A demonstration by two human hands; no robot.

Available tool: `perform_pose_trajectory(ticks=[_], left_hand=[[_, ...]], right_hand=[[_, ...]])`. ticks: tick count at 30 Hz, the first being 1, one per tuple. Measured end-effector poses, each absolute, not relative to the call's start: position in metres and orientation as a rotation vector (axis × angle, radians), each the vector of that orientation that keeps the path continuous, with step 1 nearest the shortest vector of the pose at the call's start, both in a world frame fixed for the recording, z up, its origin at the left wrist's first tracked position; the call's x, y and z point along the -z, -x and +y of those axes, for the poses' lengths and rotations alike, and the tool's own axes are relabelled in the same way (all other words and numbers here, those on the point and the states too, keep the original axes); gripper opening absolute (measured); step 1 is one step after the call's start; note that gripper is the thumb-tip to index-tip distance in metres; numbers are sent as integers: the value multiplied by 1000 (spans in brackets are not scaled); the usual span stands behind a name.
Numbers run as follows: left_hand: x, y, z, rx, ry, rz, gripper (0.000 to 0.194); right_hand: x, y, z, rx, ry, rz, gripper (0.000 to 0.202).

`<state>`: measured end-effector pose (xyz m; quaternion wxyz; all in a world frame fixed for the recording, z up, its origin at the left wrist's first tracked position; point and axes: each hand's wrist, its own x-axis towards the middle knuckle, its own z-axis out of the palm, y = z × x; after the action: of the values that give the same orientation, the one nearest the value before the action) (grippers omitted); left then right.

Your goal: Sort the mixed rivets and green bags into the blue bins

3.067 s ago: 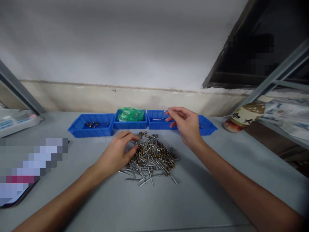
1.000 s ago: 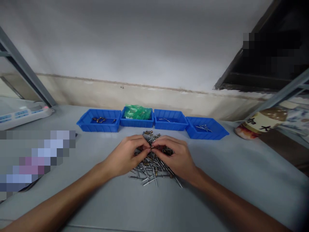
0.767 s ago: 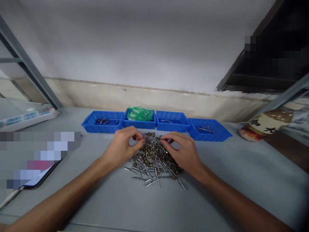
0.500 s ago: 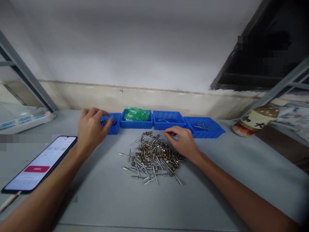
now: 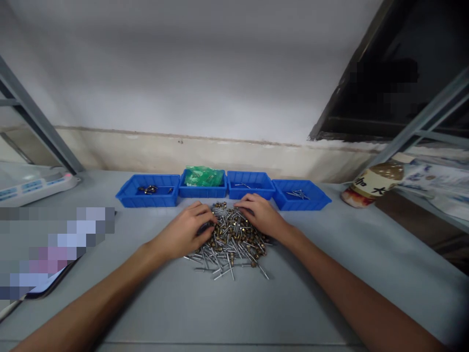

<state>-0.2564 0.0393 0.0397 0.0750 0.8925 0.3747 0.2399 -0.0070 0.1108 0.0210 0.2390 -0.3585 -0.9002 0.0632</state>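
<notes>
A mixed pile of silver pop rivets (image 5: 231, 256) and small brass-coloured fittings (image 5: 252, 238) lies on the grey table. My left hand (image 5: 190, 229) is at the pile's left side, thumb apart from its curved fingers, the fingertips among the pieces. My right hand (image 5: 264, 214) reaches over the far right of the pile. Its thumb and fingers are bent close together, and whatever is between their tips is too small to make out. Behind the pile, the left blue bin (image 5: 126, 198) has a few brass-coloured pieces and the right blue bin (image 5: 318, 196) several rivets.
Two middle bins stand between those: one bin (image 5: 203, 192) with a green packet (image 5: 203, 177), another bin (image 5: 256, 191) with a few thin rivets. A phone (image 5: 54, 283), partly pixelated, and power strip (image 5: 40, 189) are left. A labelled bottle (image 5: 373, 183) stands right.
My left hand has moved from the left bin rightward and down to the pile, uncovering that bin. My right hand stays over the far right of the pile. The view has shifted slightly.
</notes>
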Motion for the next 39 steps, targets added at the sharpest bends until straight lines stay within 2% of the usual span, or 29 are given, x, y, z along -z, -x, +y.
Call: perform_pose_trajectory(ticks=[7, 11, 15, 22, 33, 39], left_hand=[[-41, 258, 40, -823, -2620, 1133, 10], [-43, 256, 37, -951, -2520, 1124, 9], [-44, 248, 30, -1072, -2366, 1061, 18], [-46, 242, 22, -1187, -2290, 1033, 10], [-51, 245, 23, -1172, -2259, 984, 3], [-50, 242, 20, -1179, -2192, 982, 8]], right_hand=[[-23, 4, 111, -201, 999, -2355, 5], [-33, 15, 90, -321, 908, -2198, 4], [-42, 34, 60, -578, 795, -2018, 4], [-41, 42, 47, -805, 772, -1890, 2], [-43, 45, 44, -916, 767, -1882, 2], [-42, 44, 41, -987, 757, -1852, 3]])
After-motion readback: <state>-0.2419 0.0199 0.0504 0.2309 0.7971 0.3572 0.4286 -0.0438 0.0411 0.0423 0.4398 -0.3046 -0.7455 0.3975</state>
